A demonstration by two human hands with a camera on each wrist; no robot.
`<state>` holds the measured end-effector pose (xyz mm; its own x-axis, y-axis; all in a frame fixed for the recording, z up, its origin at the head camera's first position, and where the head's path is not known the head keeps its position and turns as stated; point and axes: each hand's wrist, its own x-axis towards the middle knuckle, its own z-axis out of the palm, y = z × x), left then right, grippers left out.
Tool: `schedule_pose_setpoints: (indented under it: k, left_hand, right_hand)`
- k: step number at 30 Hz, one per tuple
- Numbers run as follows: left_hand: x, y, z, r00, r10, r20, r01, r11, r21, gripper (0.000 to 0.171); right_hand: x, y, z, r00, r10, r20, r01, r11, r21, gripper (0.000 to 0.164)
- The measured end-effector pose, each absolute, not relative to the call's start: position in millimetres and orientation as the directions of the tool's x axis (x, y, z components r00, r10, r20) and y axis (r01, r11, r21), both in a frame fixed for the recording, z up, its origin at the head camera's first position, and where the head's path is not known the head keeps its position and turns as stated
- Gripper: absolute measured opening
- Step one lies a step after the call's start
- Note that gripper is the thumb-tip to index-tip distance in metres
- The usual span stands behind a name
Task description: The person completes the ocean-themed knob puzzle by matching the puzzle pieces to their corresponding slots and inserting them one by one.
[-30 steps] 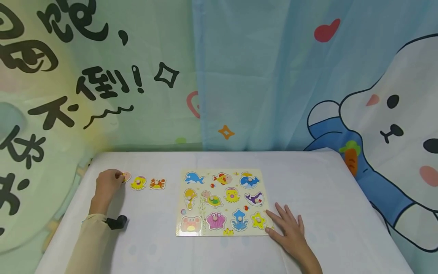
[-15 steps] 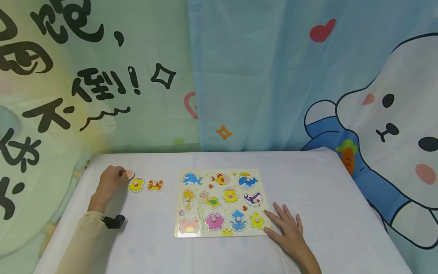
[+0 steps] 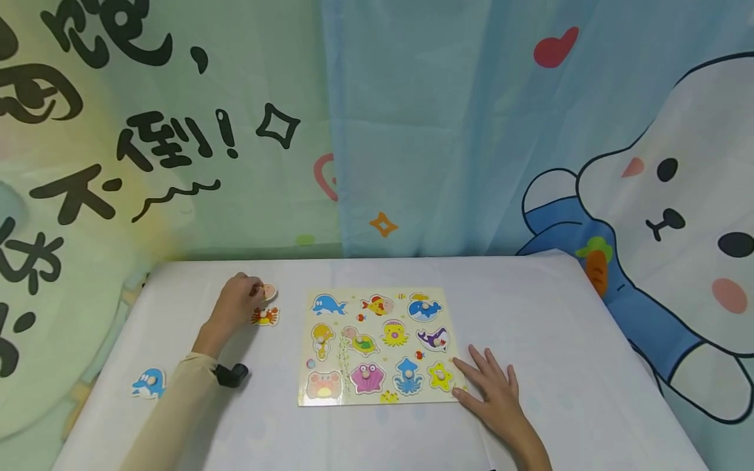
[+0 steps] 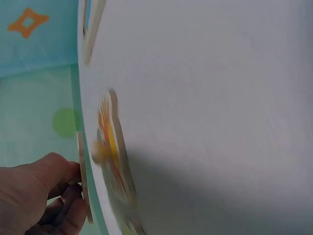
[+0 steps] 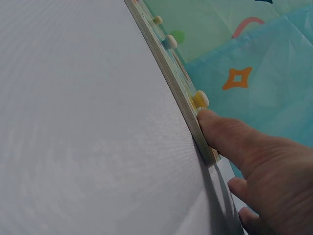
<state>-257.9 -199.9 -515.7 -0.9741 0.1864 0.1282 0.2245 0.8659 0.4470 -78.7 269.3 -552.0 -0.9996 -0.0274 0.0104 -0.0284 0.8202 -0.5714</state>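
Note:
My left hand (image 3: 238,302) pinches a peach-coloured knobbed puzzle piece (image 3: 269,292), held above the white table just behind the crab piece (image 3: 265,316). In the left wrist view the held piece (image 4: 84,181) shows edge-on, and the crab's knob sticks up beside it. A blue dolphin piece (image 3: 149,384) lies left of my sleeve. The sea-animal puzzle board (image 3: 336,294) lies mid-table with knobbed pieces in it. My right hand (image 3: 495,405) has its fingers spread at the board's right edge, the thumb pressing its corner by the yellow starfish piece (image 3: 440,375).
The white table (image 3: 377,438) ends at the back against a printed curtain (image 3: 412,131). A black wrist device (image 3: 231,375) juts from my left cuff. A bear figure (image 3: 665,229) is printed at the right.
My left hand has moved right with the peach piece, from the far left to behind the crab. The yellow octopus piece is now hidden; the dolphin piece shows. My right hand stays put.

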Motion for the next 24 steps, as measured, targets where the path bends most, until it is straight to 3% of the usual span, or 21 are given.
schedule_pose_setpoints:
  k: [10,17,24]
  left_hand:
    - [-262.7,-148.6,-515.7,-0.956,0.247,0.156,0.292,0.836,0.464,0.014]
    - [-257.7,-110.8,-515.3,-0.951,0.303,0.053,0.287,0.812,0.508,0.016]
    - [-252.4,-73.6,-512.4,-0.904,0.415,0.100,0.402,0.748,0.528,0.011]
  right_hand:
    - [-79.3,269.9,-552.1,-1.000,-0.025,-0.003,-0.019,0.821,-0.571,0.057]
    - [-79.4,269.9,-553.0,-0.999,-0.032,-0.014,-0.018,0.815,-0.579,0.058]
    - [-78.5,270.4,-551.6,-0.999,-0.038,0.001,-0.032,0.818,-0.574,0.057]
